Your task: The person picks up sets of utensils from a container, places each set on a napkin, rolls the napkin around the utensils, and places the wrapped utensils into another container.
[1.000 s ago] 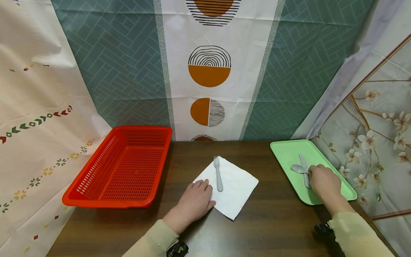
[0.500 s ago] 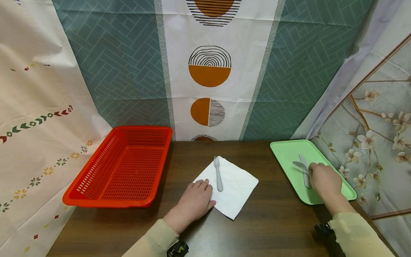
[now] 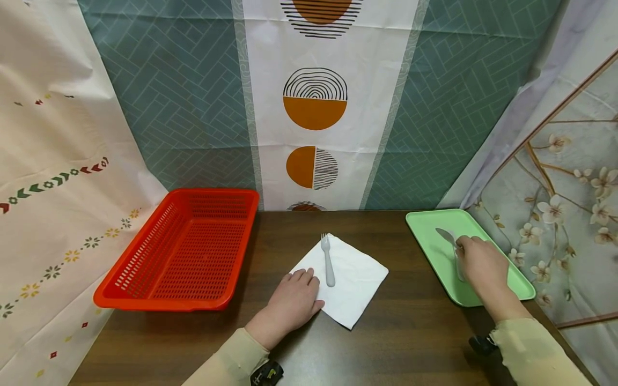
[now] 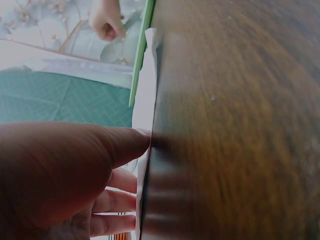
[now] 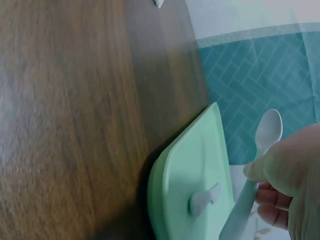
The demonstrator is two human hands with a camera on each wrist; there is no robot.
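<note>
My right hand (image 3: 484,266) pinches a grey plastic spoon (image 5: 268,129) by its handle, raised over the green tray (image 3: 427,221). In the right wrist view the spoon's bowl points up and away from the tray. Beneath it on the tray lies a grey knife (image 5: 204,199), partly hidden by my hand in the head view. A grey fork (image 3: 329,268) lies on a folded white napkin (image 3: 357,276) at the table's middle. My left hand (image 3: 293,301) rests on the napkin's left edge, fingers extended, with the thumb at its near edge.
A red perforated basket (image 3: 207,257) stands on the left of the brown wooden table (image 3: 396,343). Patterned cloths (image 3: 193,80) hang along the back and both sides. The tray sits close to the right-hand cloth.
My right hand has lifted the spoon off the tray, tilting it and shifting slightly up and left with it. The left hand, napkin and fork stay in place.
</note>
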